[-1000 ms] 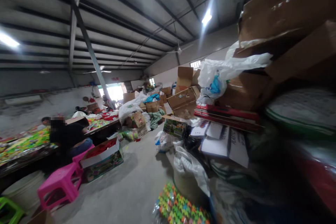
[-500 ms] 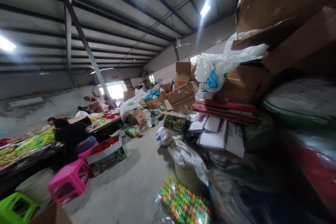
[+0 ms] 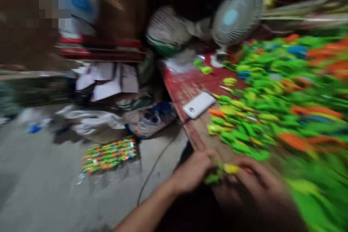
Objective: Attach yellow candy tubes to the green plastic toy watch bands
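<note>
My left hand (image 3: 194, 170) is over the near edge of the table, its fingers closed on a small green plastic piece (image 3: 213, 178). Close beside it, my right hand (image 3: 259, 185) pinches a small yellow plastic piece (image 3: 231, 168). Motion blur hides the exact shape of both pieces, and I cannot tell whether they are joined. A spot of orange shows by the right fingers. Just beyond the hands lies a heap of green, yellow, orange and blue plastic pieces (image 3: 252, 105).
A white phone (image 3: 199, 104) lies on the red tabletop (image 3: 178, 83), with a fan (image 3: 236, 18) behind it. On the floor to the left are a clear bag of colourful pieces (image 3: 108, 155), sacks (image 3: 150, 119) and a dark cable (image 3: 156, 163). Cardboard boxes (image 3: 29, 40) are stacked at upper left.
The view has swung right and down, from the wide room to the table. Both hands, the heap, the phone and the fan have come into view.
</note>
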A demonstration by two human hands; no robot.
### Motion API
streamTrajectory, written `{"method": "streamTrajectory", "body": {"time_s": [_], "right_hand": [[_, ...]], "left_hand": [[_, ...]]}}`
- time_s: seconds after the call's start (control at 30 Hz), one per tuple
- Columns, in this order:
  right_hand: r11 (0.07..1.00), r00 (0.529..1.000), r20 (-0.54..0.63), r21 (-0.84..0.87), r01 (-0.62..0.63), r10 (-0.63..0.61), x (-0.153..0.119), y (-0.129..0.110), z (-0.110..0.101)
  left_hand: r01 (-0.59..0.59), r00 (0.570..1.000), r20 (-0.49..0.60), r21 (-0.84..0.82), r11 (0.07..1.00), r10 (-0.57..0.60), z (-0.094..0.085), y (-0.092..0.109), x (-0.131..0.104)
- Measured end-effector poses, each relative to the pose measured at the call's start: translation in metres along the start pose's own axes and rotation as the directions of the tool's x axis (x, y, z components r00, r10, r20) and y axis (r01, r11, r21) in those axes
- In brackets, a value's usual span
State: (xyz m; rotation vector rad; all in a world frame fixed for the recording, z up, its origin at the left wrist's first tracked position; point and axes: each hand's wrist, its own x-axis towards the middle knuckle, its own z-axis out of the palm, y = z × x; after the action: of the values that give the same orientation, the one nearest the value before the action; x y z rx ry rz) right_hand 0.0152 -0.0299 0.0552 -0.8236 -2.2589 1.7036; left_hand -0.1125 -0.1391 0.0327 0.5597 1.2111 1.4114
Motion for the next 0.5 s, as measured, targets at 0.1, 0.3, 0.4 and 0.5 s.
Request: {"method": "streamTrajectory", "body": {"time_s": [0.1,0.3,0.4,0.5], "right_hand": [[0.992,0.988,-0.116,0.084,-0.092,0.101,-0.008,0.009,-0.008],[0.974,0.995,-0.075,0.223,-0.043,0.061,-0.004,0.012,-0.014],[0.981,0.999,-0.03,0.192,-0.037,0.044,-0.008,0.013,-0.021],[0.992,0.999,-0.036,0.122,-0.03,0.034,-0.01,0.015,-0.026]], "left_hand": [[-0.005,0.993,0.114,-0.113,0.994,0.018,0.002,-0.014,0.014],[0.062,0.989,0.136,-0.04,0.997,-0.056,0.01,-0.009,0.014],[0.068,0.989,0.128,0.094,0.993,-0.079,0.015,-0.005,0.016],[0.069,0.989,0.115,0.159,0.985,-0.088,0.018,-0.005,0.018]]}}
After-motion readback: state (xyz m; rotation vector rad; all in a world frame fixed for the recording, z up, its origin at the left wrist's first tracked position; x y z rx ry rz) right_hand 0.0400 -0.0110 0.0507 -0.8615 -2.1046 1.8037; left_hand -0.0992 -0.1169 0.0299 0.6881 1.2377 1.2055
